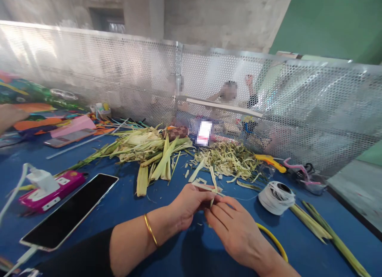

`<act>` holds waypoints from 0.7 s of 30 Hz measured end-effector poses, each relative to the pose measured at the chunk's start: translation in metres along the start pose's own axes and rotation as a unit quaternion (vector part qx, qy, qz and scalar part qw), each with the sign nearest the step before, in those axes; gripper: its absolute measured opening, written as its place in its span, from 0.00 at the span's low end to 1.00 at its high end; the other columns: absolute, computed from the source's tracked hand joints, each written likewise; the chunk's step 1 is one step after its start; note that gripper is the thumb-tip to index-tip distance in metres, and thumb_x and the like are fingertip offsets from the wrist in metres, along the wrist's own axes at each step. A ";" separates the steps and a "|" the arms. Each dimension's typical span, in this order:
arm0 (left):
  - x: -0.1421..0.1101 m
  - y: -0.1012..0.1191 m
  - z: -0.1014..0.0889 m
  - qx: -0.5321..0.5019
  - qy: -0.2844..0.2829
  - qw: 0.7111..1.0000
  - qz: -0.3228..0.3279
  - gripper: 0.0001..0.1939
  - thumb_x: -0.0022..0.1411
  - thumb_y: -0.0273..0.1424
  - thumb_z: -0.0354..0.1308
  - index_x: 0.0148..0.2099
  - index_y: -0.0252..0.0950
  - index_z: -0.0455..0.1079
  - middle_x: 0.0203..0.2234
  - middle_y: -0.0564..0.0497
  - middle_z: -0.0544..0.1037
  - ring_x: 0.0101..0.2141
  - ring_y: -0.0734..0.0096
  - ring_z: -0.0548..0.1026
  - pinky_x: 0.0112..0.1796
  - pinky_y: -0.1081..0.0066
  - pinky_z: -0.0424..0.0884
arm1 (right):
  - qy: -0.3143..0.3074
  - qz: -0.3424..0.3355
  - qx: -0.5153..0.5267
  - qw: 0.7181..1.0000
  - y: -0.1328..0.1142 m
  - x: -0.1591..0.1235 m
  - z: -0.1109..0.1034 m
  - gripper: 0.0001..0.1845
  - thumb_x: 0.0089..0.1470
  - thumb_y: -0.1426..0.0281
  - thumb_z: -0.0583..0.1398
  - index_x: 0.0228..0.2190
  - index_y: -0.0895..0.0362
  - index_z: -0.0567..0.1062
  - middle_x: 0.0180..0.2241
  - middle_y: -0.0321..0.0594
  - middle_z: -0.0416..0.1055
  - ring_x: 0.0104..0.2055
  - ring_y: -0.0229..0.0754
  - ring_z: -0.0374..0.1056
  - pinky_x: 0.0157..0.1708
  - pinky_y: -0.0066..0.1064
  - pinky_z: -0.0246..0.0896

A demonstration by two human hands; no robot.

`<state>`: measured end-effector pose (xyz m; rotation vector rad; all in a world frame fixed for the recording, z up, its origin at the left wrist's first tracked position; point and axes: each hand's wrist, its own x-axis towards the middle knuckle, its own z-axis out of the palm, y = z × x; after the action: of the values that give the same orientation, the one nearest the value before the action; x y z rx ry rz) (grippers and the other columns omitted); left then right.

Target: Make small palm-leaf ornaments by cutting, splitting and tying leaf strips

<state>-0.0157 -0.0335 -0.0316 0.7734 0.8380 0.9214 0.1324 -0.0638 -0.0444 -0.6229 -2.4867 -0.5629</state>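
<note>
My left hand [191,203], with a gold bangle on its wrist, pinches pale plant-leaf strips [213,181] near the front middle of the table. Fingertips of my right hand [231,225] meet the left ones and are closed on the same strips, which cross each other there. A thin thread runs from the strips toward a white thread spool [276,197] standing to the right. Just beyond my hands lies a heap of shredded leaf scraps [228,161]. Longer husk-like leaves [143,145] are piled to its left. What my inner fingers do is partly hidden.
A black-screened phone [71,211] and a magenta power strip [53,189] occupy the left. A yellow-handled cutter [271,162] rests at the right, near green stalks [337,237]. Perforated metal panels [119,78] border the table's back. Another person's hand [13,116] shows at far left.
</note>
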 end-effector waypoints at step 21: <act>0.001 0.010 -0.001 0.202 0.056 0.976 0.053 0.09 0.51 0.34 0.61 0.30 0.32 0.72 0.16 0.57 0.67 0.17 0.81 0.61 0.18 0.78 0.51 | 0.009 0.331 0.207 0.921 0.007 0.006 -0.001 0.14 0.59 0.67 0.52 0.24 0.55 0.70 0.24 0.35 0.69 0.29 0.39 0.63 0.41 0.34 0.54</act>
<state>-0.0199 -0.0282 -0.0245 1.1342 1.1116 0.9050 0.1321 -0.0571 -0.0386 -1.1847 -2.0839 0.2103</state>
